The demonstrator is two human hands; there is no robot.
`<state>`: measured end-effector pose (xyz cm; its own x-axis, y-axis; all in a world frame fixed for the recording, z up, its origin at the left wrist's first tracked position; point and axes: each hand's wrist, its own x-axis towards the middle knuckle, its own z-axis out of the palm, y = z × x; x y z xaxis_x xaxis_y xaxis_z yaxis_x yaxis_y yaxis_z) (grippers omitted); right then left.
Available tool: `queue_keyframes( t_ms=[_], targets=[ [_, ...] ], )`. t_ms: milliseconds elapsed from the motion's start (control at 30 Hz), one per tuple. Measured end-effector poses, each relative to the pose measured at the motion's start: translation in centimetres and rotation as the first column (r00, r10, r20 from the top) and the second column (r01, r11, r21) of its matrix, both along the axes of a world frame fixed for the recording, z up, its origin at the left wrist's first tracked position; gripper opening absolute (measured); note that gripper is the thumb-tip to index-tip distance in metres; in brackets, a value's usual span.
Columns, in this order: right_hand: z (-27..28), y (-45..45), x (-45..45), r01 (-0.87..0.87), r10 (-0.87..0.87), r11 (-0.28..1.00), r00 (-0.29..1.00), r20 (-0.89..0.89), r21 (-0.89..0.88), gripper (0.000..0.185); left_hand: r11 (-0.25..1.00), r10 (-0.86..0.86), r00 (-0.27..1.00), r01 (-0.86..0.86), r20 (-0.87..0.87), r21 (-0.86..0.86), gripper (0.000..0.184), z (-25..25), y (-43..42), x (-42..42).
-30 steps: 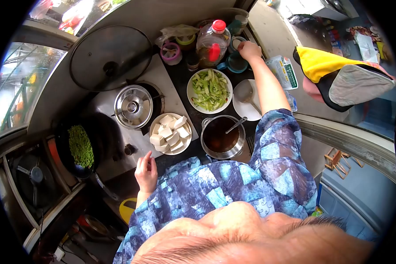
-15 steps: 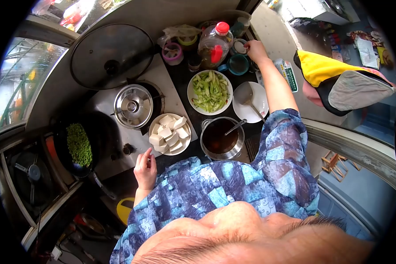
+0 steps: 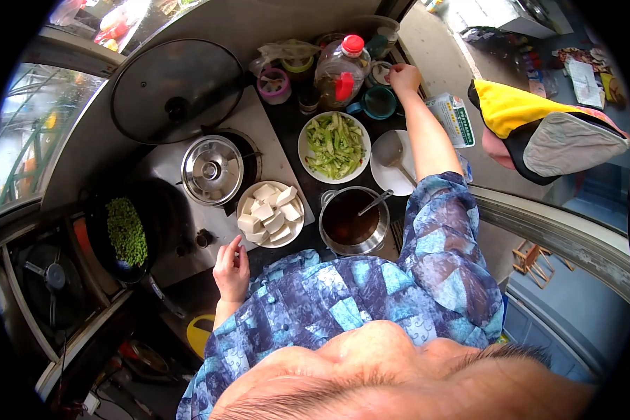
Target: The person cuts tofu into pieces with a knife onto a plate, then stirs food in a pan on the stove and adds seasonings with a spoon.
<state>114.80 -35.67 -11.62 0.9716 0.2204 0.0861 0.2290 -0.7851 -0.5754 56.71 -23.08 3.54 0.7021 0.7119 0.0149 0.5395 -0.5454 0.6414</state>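
Note:
My right hand (image 3: 404,78) reaches to the back right of the counter, beside a small pale jar (image 3: 380,73). Its fingers are closed together at the jar's edge, and whatever is between them is hidden. A teal cup (image 3: 379,103) stands just in front of that jar. My left hand (image 3: 232,270) hangs at the counter's front edge with fingers loosely apart, holding nothing. Nearest to it is a plate of white tofu pieces (image 3: 262,212). Sliced green vegetables (image 3: 334,145) fill a bowl in the middle. A ladle (image 3: 392,155) rests in a white bowl (image 3: 401,183), partly covered by my right arm.
A metal pot (image 3: 324,231) holds dark liquid and a spoon. A lidded steel pot (image 3: 212,170) sits on the stove. Green peas or beans (image 3: 126,231) lie in a black wok at left. A large glass lid (image 3: 178,91) leans behind. An oil jug (image 3: 343,70) stands at the back.
My right hand and forearm have shifted slightly left, uncovering more of the white-and-green packet beside the arm. My left hand has barely moved.

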Motion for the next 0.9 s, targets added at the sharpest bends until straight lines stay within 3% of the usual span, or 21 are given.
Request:
queue_keyframes(
  t_ms=[67,167,300,400,733,900],
  targets=[
    [-1.7,-0.2,1.3,0.089,-0.065,0.988,0.981,-0.181,0.127,0.015,1.0,0.01,1.0,-0.01,0.007,-0.001,0.025,0.2,0.0,-0.6],
    [0.9,-0.7,0.5,0.153,-0.113,0.976,0.963,-0.244,0.152,0.015,1.0,0.018,1.0,-0.018,0.013,0.0,0.024,0.2,0.2,-1.4],
    [4.6,-1.1,-0.7,0.397,-0.177,0.847,0.837,-0.518,0.352,0.026,1.0,0.012,1.0,-0.011,0.008,-0.009,0.024,0.4,0.3,-1.4],
    [4.7,-1.7,-0.2,0.478,-0.141,0.754,0.788,-0.6,0.45,0.02,1.0,0.005,1.0,-0.004,0.024,-0.012,0.024,0.0,0.4,-1.2],
    [8.1,-8.6,-8.2,0.32,0.178,0.712,0.779,-0.602,0.625,0.022,1.0,0.002,0.998,-0.002,0.067,-0.008,0.026,-0.9,0.2,-2.7],
    [10.2,-3.1,-16.8,0.179,0.408,0.706,0.689,-0.6,0.685,0.021,1.0,0.022,0.994,-0.023,0.105,0.004,0.026,-1.0,1.6,-4.4]
  ],
)
